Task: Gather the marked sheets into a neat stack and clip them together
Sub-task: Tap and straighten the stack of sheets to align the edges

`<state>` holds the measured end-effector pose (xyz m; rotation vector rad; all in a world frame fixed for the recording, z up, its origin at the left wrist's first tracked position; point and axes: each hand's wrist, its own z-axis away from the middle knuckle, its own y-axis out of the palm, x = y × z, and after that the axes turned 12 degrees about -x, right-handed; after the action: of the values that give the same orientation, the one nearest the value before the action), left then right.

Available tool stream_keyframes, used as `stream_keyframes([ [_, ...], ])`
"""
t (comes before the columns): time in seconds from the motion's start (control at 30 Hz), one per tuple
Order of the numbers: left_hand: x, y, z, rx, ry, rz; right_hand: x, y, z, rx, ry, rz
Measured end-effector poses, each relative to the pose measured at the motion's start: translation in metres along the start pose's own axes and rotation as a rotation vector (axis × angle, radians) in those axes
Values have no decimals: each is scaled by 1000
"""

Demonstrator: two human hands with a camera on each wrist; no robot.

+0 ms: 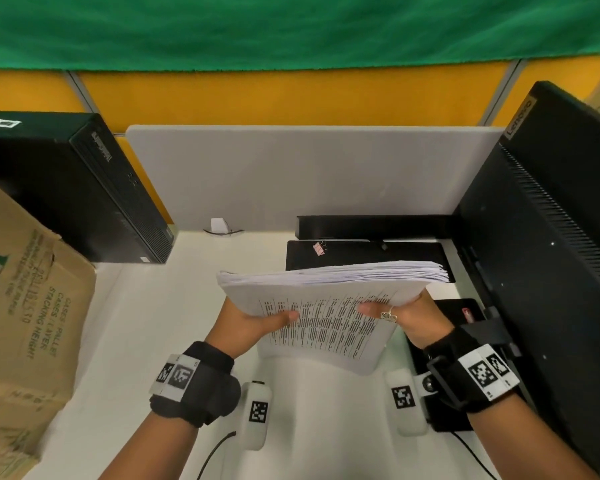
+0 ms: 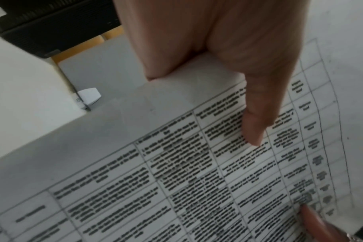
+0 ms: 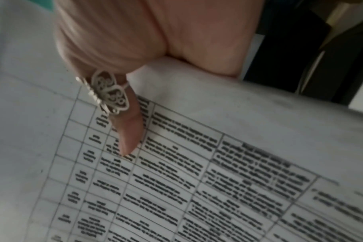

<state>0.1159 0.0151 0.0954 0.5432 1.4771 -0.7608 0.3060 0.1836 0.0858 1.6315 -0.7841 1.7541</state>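
A thick stack of printed sheets (image 1: pixel 329 306) with table text stands tilted above the white desk, its upper edge fanned and uneven. My left hand (image 1: pixel 253 323) grips the stack's left side, thumb lying across the printed face (image 2: pixel 253 131). My right hand (image 1: pixel 406 317), with a butterfly ring on the thumb, grips the right side, thumb pressed on the front sheet (image 3: pixel 129 140). The fingers behind the stack are hidden. A pink binder clip (image 1: pixel 319 248) lies on the black keyboard (image 1: pixel 395 252) beyond the stack.
A black computer case (image 1: pixel 84 188) and a cardboard box (image 1: pixel 25 323) stand at the left. A black monitor (image 1: pixel 548 254) fills the right side. A grey partition (image 1: pixel 309 174) closes the back. A white clip (image 1: pixel 219 225) sits at its foot.
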Motion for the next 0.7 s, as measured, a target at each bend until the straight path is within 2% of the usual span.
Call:
stream_keyframes([
  [0.13, -1, 1, 4, 15, -4, 5, 2, -3, 4, -22, -35, -21],
  [0.3, 7, 5, 8, 24, -20, 3, -10, -6, 6, -14, 45, -21],
  [0.47, -9, -2, -1, 57, 52, 52, 14, -7, 3, 72, -54, -82],
  [0.57, -18, -10, -9, 59, 54, 117, 19, -11, 2, 156, 24, -65],
  [0.7, -22, -25, -21, 34, 0, 218, 2, -20, 10, 209, 151, 133],
])
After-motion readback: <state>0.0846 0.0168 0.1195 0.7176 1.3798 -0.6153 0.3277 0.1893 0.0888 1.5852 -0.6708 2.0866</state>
